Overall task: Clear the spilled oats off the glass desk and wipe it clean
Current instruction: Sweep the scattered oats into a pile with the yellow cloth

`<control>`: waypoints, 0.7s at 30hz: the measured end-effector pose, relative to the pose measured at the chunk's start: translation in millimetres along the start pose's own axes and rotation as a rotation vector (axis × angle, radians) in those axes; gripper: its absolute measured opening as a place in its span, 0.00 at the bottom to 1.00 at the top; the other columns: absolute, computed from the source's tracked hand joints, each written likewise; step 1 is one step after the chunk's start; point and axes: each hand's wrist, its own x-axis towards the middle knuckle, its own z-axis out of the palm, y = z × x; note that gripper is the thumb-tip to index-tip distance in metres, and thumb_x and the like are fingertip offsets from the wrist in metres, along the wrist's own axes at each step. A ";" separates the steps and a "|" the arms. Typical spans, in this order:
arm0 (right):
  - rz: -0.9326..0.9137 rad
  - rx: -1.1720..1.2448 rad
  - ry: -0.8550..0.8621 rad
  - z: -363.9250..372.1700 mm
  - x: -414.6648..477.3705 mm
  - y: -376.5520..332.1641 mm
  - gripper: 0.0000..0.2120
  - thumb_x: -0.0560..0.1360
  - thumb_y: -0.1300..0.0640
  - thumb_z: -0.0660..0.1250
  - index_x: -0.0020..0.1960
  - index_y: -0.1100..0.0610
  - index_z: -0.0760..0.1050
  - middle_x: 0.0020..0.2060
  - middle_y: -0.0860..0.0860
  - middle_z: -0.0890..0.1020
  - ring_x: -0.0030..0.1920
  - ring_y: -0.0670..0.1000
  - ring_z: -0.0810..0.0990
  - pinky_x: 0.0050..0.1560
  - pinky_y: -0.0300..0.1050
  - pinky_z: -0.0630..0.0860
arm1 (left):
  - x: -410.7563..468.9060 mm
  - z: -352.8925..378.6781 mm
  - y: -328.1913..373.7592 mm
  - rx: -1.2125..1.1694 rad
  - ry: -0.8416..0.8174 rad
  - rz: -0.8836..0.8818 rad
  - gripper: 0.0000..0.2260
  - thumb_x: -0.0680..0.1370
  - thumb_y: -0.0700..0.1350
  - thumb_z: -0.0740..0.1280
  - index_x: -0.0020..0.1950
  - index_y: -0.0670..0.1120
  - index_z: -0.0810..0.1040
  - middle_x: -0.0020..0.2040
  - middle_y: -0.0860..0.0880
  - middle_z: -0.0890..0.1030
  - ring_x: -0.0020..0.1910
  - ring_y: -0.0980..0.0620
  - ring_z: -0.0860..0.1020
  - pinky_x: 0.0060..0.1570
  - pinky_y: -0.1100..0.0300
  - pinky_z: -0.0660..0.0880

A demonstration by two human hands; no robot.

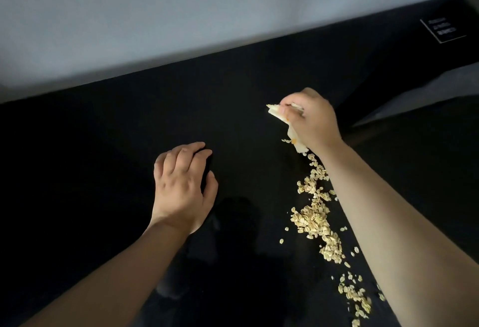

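A pale cloth (290,129) was gripped in the right hand (311,121) above the oats (316,220), the left hand (181,186) was rested loosely curled and empty on the glass desk (90,158), and the label (443,29) at two o'clock was too blurred to be read.

The oats (317,219) lie in a trail on the desk (108,145), right of centre, beside the right forearm. The right hand (311,121), clutching a cloth (278,114), sits at the trail's far end. The left hand (181,186) rests on the desk to the left.
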 end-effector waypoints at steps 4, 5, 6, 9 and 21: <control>-0.003 -0.046 -0.023 -5.3 -45.9 3.0 0.04 0.77 0.53 0.65 0.48 0.50 0.78 0.43 0.46 0.74 0.40 0.45 0.75 0.39 0.37 0.67 | 1.1 -0.5 0.5 0.008 -0.021 -0.002 0.18 0.76 0.49 0.58 0.61 0.44 0.76 0.63 0.49 0.74 0.64 0.47 0.69 0.69 0.49 0.58; -0.029 -0.057 -0.029 -9.1 -64.4 3.9 0.03 0.77 0.53 0.66 0.47 0.50 0.78 0.42 0.44 0.73 0.38 0.43 0.74 0.37 0.34 0.66 | 1.3 -0.8 0.7 0.013 -0.025 -0.004 0.18 0.76 0.50 0.58 0.61 0.44 0.76 0.63 0.49 0.74 0.64 0.47 0.69 0.69 0.49 0.58; -0.051 -0.060 -0.042 -13.6 -82.5 4.1 0.02 0.77 0.54 0.67 0.47 0.50 0.78 0.41 0.43 0.73 0.37 0.42 0.73 0.36 0.32 0.65 | 1.6 -1.0 1.1 0.015 -0.026 -0.005 0.18 0.76 0.50 0.58 0.61 0.44 0.76 0.64 0.49 0.74 0.64 0.47 0.70 0.69 0.48 0.59; -0.032 -0.047 -0.182 -28.3 -118.4 1.6 0.02 0.76 0.54 0.68 0.46 0.49 0.79 0.41 0.41 0.74 0.36 0.41 0.75 0.36 0.30 0.67 | 1.7 -1.3 1.9 0.014 -0.024 -0.005 0.18 0.76 0.50 0.57 0.61 0.44 0.76 0.64 0.49 0.74 0.64 0.47 0.69 0.69 0.47 0.59; -0.014 -0.035 -0.144 1.1 -63.0 -26.7 0.04 0.77 0.53 0.65 0.48 0.49 0.79 0.43 0.43 0.74 0.41 0.43 0.76 0.41 0.35 0.71 | 2.3 0.4 1.7 0.009 0.017 0.002 0.18 0.75 0.49 0.58 0.60 0.43 0.76 0.63 0.48 0.74 0.63 0.46 0.69 0.68 0.46 0.60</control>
